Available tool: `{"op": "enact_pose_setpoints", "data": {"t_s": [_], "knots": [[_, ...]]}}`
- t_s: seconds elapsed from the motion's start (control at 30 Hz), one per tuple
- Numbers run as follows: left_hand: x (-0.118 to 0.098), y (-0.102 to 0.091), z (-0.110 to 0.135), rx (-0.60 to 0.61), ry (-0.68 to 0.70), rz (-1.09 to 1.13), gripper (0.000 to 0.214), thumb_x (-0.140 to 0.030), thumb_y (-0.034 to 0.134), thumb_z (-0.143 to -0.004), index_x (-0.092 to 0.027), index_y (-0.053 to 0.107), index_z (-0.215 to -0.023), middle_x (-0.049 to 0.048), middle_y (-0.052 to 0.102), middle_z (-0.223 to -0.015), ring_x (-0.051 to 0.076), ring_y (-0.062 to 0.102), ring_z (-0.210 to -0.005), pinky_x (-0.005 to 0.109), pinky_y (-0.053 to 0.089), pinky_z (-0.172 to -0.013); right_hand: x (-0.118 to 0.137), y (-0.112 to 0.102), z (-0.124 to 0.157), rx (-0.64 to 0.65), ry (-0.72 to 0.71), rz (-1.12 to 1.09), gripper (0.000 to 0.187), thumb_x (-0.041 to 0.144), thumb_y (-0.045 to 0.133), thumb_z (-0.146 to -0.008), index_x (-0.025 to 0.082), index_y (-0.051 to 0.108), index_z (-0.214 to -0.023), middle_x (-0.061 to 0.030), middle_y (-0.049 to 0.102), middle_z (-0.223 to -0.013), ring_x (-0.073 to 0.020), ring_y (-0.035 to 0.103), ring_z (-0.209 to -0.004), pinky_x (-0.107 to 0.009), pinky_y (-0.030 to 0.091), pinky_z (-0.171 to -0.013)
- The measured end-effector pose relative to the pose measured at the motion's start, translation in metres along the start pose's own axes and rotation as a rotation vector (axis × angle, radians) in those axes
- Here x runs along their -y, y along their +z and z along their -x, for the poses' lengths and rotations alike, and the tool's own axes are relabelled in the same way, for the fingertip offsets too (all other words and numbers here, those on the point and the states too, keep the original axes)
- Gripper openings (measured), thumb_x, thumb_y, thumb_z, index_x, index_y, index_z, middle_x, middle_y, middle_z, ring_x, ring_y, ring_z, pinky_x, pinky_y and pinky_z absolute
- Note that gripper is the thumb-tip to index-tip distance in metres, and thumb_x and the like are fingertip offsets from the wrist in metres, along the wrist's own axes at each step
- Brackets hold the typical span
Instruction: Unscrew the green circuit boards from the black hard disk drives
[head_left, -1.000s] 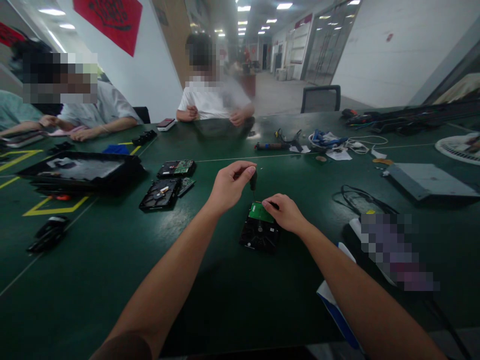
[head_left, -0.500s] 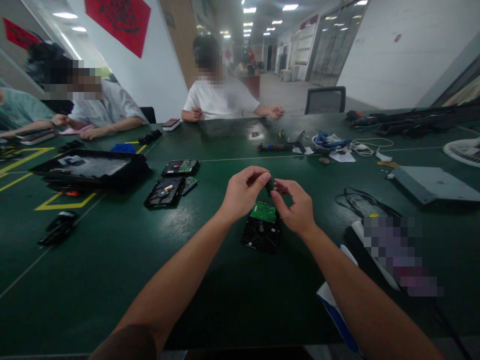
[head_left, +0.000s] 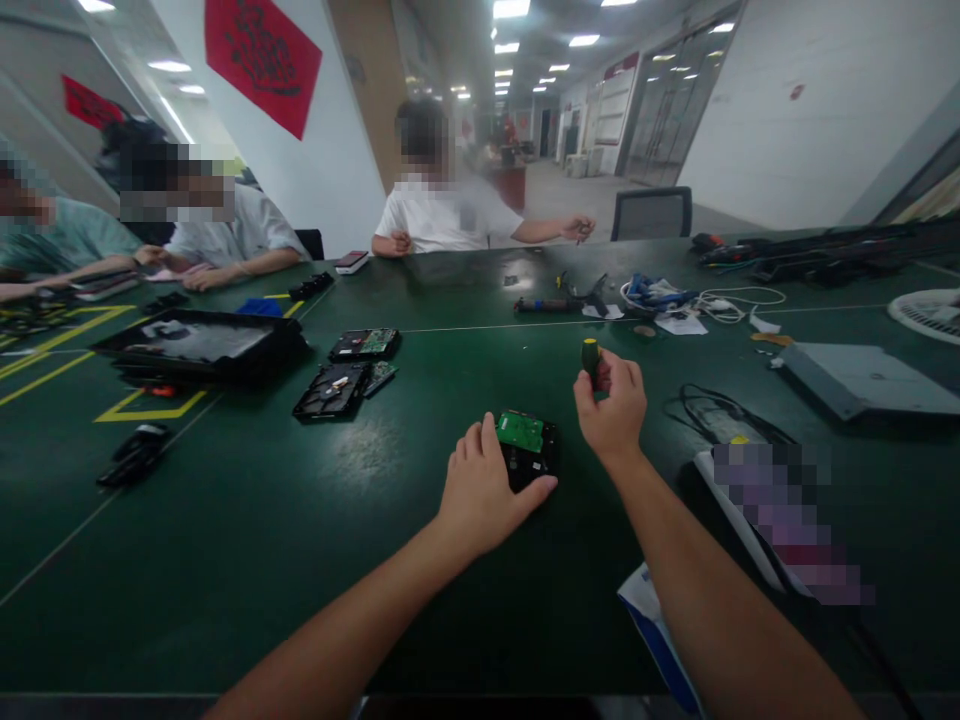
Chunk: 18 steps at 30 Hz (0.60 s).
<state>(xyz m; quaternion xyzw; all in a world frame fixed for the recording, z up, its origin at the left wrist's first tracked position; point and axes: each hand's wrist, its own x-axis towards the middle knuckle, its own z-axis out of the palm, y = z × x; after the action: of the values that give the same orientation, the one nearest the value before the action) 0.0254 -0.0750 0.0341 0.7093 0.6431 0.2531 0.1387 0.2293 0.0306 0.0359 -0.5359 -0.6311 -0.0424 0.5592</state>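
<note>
A hard drive (head_left: 534,465) with a green circuit board (head_left: 520,430) lies on the green table in front of me. My left hand (head_left: 484,485) holds it down against the table, fingers along its left side and thumb across its near edge. To the right of the drive and above the table, my right hand (head_left: 613,405) is closed around a screwdriver. Its dark green handle (head_left: 591,362) with a yellow end points up; the rest of it is hidden by the fingers.
More hard drives (head_left: 330,390) and a loose circuit board (head_left: 380,377) lie to the left, beyond them a black tray (head_left: 195,345). A grey metal case (head_left: 862,375), cables (head_left: 739,300) and a blue-white packet (head_left: 656,630) are on the right. Several people sit across the table.
My hands have come apart. The left moved down onto the hard drive, while the right moved right with the screwdriver, whose handle now shows. The person opposite has shifted one arm outward.
</note>
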Motion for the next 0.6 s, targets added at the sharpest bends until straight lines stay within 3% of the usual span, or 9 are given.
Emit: {"op": "enact_pose_setpoints", "data": {"t_s": [0.17, 0.33, 0.47, 0.6], "knots": [[-0.007, 0.022, 0.021, -0.004, -0.011, -0.093, 0.127, -0.074, 0.072, -0.072, -0.008, 0.016, -0.164, 0.0307, 0.040, -0.155, 0.051, 0.039, -0.142, 0.064, 0.034, -0.114, -0.012, 0.003, 0.002, 0.009, 0.033, -0.004, 0.039, 0.029, 0.060, -0.093, 0.017, 0.063, -0.129, -0.0108, 0.060, -0.106, -0.0226, 0.062, -0.085, -0.040, 0.058, -0.079], [-0.002, 0.015, 0.021, -0.035, 0.016, -0.118, 0.110, -0.055, 0.069, -0.079, -0.013, 0.015, -0.165, 0.0271, 0.046, -0.150, 0.049, 0.044, -0.138, 0.062, 0.037, -0.111, -0.014, 0.004, 0.002, 0.012, 0.051, -0.006, 0.034, 0.028, 0.062, -0.089, 0.017, 0.065, -0.120, -0.0112, 0.061, -0.104, -0.0247, 0.061, -0.088, -0.042, 0.057, -0.078], [0.025, -0.004, 0.032, 0.001, -0.006, -0.161, 0.102, -0.050, 0.066, -0.080, -0.012, 0.021, -0.163, 0.0255, 0.048, -0.148, 0.046, 0.045, -0.138, 0.058, 0.038, -0.112, -0.018, 0.005, 0.003, 0.008, 0.083, 0.006, 0.033, 0.028, 0.062, -0.087, 0.017, 0.064, -0.118, -0.0122, 0.062, -0.107, -0.0257, 0.061, -0.089, -0.043, 0.056, -0.079], [0.071, -0.031, 0.051, -0.005, -0.103, -0.247, 0.100, -0.054, 0.060, -0.083, -0.011, 0.020, -0.163, 0.0230, 0.045, -0.153, 0.044, 0.043, -0.141, 0.058, 0.036, -0.115, -0.022, 0.007, 0.004, 0.018, 0.100, 0.021, 0.033, 0.029, 0.063, -0.087, 0.017, 0.064, -0.118, -0.0113, 0.064, -0.103, -0.0249, 0.061, -0.085, -0.043, 0.056, -0.079]]}}
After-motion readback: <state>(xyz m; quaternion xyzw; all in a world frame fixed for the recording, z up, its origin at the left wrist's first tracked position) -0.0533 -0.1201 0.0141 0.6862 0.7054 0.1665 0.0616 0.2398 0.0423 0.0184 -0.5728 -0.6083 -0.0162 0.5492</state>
